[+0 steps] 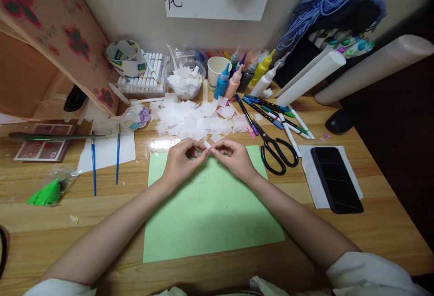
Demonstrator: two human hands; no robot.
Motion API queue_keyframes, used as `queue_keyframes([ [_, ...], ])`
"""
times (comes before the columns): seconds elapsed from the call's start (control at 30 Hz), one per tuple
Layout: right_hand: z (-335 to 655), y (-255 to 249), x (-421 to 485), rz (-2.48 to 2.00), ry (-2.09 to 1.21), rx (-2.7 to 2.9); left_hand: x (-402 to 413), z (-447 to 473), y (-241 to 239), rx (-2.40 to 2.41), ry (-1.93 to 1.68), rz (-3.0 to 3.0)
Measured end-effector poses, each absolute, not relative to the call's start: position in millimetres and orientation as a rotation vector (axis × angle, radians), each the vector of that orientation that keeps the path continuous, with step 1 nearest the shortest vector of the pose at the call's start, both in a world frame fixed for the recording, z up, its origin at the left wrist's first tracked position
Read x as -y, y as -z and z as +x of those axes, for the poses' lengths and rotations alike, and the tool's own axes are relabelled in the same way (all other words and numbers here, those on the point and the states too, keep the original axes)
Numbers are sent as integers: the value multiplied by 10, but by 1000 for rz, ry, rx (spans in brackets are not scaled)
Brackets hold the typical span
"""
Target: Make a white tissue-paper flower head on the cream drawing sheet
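My left hand (185, 160) and my right hand (232, 157) meet above the far edge of a green sheet of paper (210, 214). Thumb and forefinger of each pinch a small white piece of paper (207, 144) between them, mostly hidden by the fingertips. Just beyond the hands lies a loose heap of white paper pieces (190, 122). To the right of my right hand, black-handled scissors (273, 149) rest on the table, partly over the sheet's corner.
A bowl of paper scraps (185, 79), a paper cup (217, 71) and paint bottles (233, 81) line the back. Markers (271, 110) and a phone (335, 178) lie right. On the left are paintbrushes (93, 165), a green bagged lump (47, 193) and a decorated box (73, 38).
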State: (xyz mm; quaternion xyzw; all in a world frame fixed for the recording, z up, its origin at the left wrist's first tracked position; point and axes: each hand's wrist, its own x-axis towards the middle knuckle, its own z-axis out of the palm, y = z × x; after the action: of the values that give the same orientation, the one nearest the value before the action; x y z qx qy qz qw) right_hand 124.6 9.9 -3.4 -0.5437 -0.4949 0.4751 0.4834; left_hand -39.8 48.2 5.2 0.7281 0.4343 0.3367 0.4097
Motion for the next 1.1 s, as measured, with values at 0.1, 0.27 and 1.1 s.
queue_keyframes([
  [0.1, 1247, 37, -99, -1335, -1129, 1240, -484, -400, -40, -1102, -827, 1829],
  [0.27, 1245, 39, -88, -1369, -1091, 1268, -480, -406, -43, -1098, -836, 1845],
  [1.1, 1231, -15, -69, -1399, -1081, 1311, -443, -398, -77, -1136, -885, 1996],
])
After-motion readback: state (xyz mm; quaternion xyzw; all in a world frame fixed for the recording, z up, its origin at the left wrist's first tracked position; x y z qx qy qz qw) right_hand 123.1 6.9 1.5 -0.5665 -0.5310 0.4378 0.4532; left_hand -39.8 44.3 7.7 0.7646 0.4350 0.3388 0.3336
